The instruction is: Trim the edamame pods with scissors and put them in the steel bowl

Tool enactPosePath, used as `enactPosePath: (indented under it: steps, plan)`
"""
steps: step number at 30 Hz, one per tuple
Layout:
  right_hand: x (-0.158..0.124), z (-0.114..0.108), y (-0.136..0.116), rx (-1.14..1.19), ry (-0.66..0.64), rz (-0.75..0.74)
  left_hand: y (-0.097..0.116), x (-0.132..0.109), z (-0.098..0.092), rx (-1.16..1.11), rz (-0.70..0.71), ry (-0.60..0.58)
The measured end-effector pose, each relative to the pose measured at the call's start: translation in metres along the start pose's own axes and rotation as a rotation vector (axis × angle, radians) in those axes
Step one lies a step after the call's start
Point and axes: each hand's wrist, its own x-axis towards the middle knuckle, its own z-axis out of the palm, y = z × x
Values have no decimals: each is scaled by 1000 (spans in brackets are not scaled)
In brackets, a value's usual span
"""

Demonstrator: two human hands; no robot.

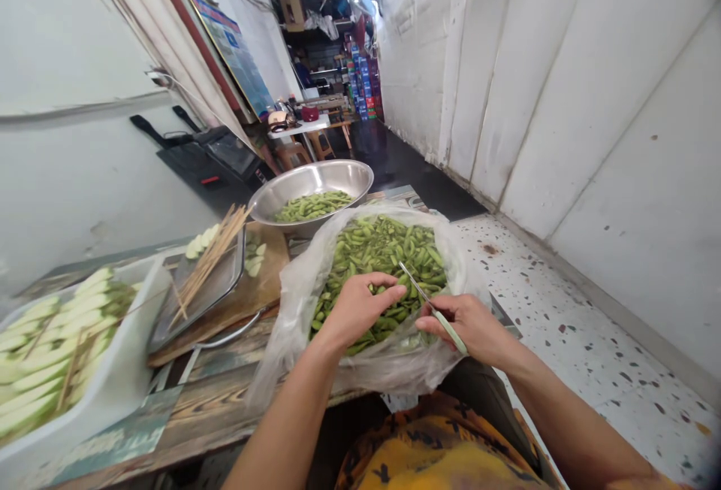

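A heap of green soybean pods [366,249] fills a clear plastic bag [301,287] whose mouth is spread wide in front of me. My left hand [363,306] is over the near part of the heap, thumb and forefinger close together and the other fingers curled under; whatever they hold is hidden. In my right hand [465,321], at the bag's near right side, is a pair of scissors [451,331] with pale green handles. Their slim metal blades point up and left over the pods, toward my left fingertips.
Behind the bag, a steel basin [357,174] holds more pods. To the left are a wooden board [270,246], a metal tray [230,279] with bamboo skewers [211,257], and a white tub [149,279] of sliced pale green vegetable. A white wall [563,99] runs along the right.
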Motion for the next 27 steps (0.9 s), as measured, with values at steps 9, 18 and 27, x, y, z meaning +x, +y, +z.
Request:
enactPosePath:
  steps: [9, 18, 27]
  plan:
    - [3, 4, 5, -103, -12, -47, 1, -1, -8, 123, 34, -78]
    - [2, 5, 2, -64, -34, -77, 5, -7, -8, 208, 86, -89]
    - [3, 9, 6, 272, -88, 30, -2, -5, -4, -520, -219, 18]
